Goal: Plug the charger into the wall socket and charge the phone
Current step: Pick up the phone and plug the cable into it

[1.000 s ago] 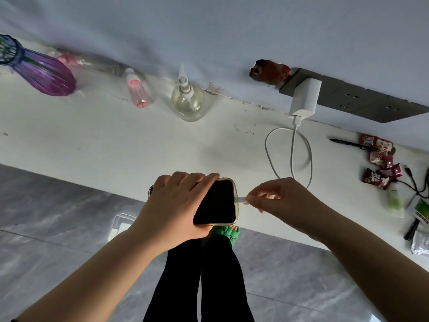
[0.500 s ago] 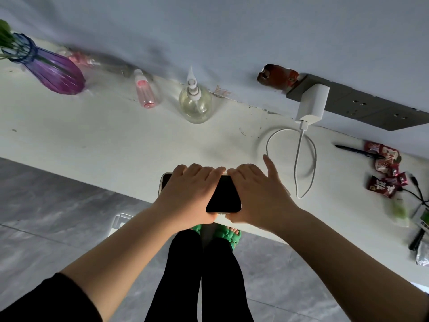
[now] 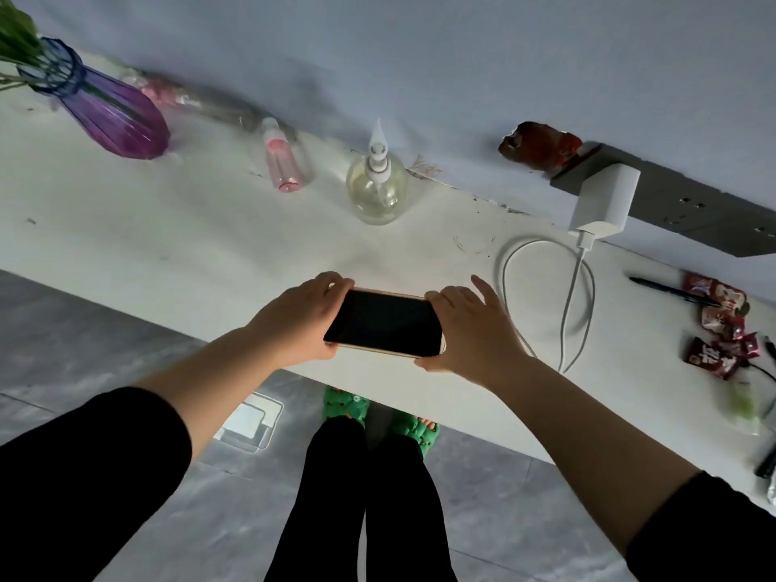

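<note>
A phone (image 3: 384, 323) with a dark screen and a gold rim lies lengthwise on the white counter (image 3: 189, 241) near its front edge. My left hand (image 3: 296, 319) grips its left end. My right hand (image 3: 470, 325) holds its right end, fingers partly spread. The white charger (image 3: 604, 203) is plugged into the grey wall socket strip (image 3: 688, 210). Its white cable (image 3: 575, 300) loops on the counter and runs behind my right hand; its joint with the phone is hidden.
A purple vase (image 3: 111, 107), a pink bottle (image 3: 283, 163) and a clear pump bottle (image 3: 378, 184) stand along the wall. A black pen (image 3: 667, 289) and red snack packets (image 3: 718, 325) lie at the right. A hole in the wall (image 3: 539, 149) is left of the socket.
My right hand let go of the cable plug at the phone's end and took the phone's right end. Both hands moved the phone further onto the counter, and my left hand uncovered its screen.
</note>
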### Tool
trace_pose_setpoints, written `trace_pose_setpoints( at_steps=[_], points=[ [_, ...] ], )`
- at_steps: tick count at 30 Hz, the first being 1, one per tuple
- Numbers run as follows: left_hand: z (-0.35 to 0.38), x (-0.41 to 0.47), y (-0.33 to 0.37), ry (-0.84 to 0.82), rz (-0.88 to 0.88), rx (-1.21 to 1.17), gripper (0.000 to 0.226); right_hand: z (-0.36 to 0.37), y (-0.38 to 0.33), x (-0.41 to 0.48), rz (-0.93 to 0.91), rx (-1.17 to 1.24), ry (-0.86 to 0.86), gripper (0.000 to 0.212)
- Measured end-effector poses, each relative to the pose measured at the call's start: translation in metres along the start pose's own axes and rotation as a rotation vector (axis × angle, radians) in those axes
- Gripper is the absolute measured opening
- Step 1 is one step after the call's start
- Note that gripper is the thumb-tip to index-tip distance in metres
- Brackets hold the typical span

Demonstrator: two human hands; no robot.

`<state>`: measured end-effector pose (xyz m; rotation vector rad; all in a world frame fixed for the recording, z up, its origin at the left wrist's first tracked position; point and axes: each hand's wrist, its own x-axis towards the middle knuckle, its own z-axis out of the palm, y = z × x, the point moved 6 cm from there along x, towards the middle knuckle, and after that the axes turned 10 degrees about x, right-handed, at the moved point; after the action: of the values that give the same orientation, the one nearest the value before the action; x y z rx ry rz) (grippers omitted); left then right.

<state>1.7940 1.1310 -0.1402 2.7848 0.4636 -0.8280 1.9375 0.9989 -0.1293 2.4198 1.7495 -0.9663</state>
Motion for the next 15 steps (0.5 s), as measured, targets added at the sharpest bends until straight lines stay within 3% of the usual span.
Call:
trace_pose_setpoints(
  at_steps=[4,9,15],
  points=[
    [0.004,0.021,-0.014,0.074,-0.014,0.003,0.078,0.017,0.009,0.018,0.093,0.041,0.059,0.099],
    [0.008,0.035,-0.026,0.118,-0.049,-0.006,0.069,0.03,0.012,0.032,0.158,0.012,0.114,0.089],
    [0.014,0.038,-0.038,0.139,-0.128,-0.058,0.081,0.039,0.02,0.039,0.269,0.091,0.118,0.094]
  ],
)
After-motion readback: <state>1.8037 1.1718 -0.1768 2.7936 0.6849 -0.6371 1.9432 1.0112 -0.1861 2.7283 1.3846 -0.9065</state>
